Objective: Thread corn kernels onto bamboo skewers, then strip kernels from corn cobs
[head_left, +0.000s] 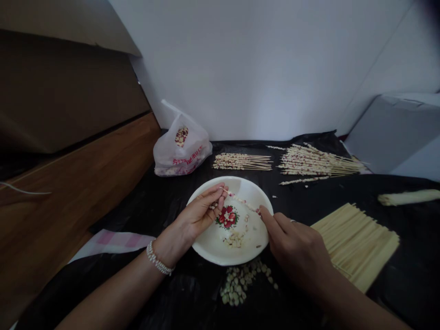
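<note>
Over a white bowl (202, 245) with a red flower print, my right hand (295, 243) grips a thin wooden skewer (244, 201) threaded with small cream and reddish kernel-like pieces. The skewer slants up to the left, its pointed tip reaching the fingers of my left hand (202, 208). Those fingers are pinched at the tip, and several small pale pieces (213, 206) sit in the curled fingers below. Loose cream pieces (234, 239) lie in the bottom of the bowl. Whether my left fingers press a piece onto the tip is too small to tell.
Behind the bowl stand a plastic bag (182, 151) of similar pieces and two piles of filled skewers (240, 161), (309, 161). Bare sticks (357, 243) lie at right. Pale green pieces (237, 284) are heaped in front, on black sheeting (144, 220). A white wall (240, 68) rises behind.
</note>
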{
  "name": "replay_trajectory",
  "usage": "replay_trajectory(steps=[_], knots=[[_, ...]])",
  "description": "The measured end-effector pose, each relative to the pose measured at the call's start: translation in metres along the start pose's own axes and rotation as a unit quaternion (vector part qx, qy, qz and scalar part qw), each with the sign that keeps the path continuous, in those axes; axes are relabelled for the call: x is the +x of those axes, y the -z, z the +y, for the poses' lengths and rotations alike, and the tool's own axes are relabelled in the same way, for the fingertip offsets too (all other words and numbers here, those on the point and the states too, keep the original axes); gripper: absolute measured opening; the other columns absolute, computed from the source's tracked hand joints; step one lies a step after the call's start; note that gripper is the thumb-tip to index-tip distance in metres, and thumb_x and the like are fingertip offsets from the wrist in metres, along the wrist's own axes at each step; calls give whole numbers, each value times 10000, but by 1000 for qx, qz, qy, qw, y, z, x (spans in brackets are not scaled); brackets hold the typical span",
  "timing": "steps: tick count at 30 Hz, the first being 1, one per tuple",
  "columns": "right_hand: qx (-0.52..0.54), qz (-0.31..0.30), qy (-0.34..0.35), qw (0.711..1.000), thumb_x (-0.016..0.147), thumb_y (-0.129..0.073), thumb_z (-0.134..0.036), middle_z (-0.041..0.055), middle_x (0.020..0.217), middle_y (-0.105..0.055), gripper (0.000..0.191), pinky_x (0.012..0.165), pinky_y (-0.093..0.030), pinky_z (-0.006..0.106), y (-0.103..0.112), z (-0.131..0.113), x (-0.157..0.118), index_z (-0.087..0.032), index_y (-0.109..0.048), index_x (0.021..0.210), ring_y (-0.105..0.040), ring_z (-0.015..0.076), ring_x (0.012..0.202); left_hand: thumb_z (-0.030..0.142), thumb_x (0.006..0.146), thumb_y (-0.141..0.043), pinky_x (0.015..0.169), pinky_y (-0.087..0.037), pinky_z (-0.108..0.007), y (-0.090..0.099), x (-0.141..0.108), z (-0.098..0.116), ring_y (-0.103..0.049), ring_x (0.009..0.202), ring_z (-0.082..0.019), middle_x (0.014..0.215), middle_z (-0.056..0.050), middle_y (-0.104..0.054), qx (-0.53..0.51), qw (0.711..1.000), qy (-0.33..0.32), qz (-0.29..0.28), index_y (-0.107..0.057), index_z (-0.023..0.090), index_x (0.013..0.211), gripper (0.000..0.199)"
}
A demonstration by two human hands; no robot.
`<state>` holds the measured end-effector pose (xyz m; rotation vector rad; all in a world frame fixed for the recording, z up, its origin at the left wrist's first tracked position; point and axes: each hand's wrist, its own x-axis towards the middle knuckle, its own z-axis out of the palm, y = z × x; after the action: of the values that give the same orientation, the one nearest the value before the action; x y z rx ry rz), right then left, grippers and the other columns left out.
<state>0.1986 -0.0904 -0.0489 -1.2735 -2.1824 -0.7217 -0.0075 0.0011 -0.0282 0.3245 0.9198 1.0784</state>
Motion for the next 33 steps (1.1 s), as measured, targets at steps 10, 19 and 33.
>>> replay_trajectory(steps=[10, 19, 33], knots=[[2, 12, 1, 1000, 891, -413, -30, 28, 655, -581, 350, 496, -291, 303, 1, -1, 2, -32, -672, 1126, -455, 127, 491, -203, 735, -367, 840, -584, -246, -5, -5, -1, -695, 916, -162, 1025, -130, -686, -13, 999, 36, 8, -627, 73, 1128, 546], [-4, 3, -2, 1000, 903, -427, -54, 25, 673, -587, 334, 503, -292, 306, 0, 0, 1, -42, -667, 1136, -460, 123, 499, -94, 813, -505, 819, -587, -238, -2, 0, -3, -702, 863, -160, 934, -119, -705, -24, 1000, 5, -4, -687, 57, 972, 285], [-2, 8, -1, 1000, 902, -422, -58, 27, 662, -582, 342, 491, -299, 306, 0, 0, 1, -44, -672, 1134, -463, 127, 485, 10, 867, -528, 661, -553, -169, 1, 3, -2, -656, 700, -94, 843, -75, -698, -9, 999, 43, -18, -677, 87, 1009, 220]])
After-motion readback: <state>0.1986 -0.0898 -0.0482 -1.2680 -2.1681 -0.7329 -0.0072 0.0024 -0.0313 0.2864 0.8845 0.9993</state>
